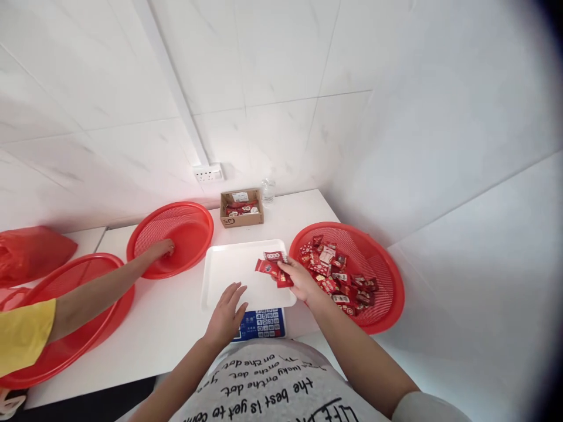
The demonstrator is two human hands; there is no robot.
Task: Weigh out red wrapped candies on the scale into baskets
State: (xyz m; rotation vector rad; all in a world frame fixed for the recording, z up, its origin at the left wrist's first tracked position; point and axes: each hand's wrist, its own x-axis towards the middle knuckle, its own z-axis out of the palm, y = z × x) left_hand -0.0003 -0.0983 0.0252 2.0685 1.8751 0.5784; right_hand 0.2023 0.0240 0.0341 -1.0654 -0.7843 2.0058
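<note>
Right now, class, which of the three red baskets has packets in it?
The right basket, beside the right hand, holds a heap of red packets. The middle basket holds only a co-worker's hand; the left basket shows no packets.

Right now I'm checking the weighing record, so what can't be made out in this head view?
All in the head view:
Scale: readout hidden under the white tray and left hand; only its keypad shows.
Packets in the right hand: print too small; fingers cover some, so no count.
Cardboard box: contents too small.
Co-worker's hand in the far red basket: too small to tell whether it holds anything.
</note>
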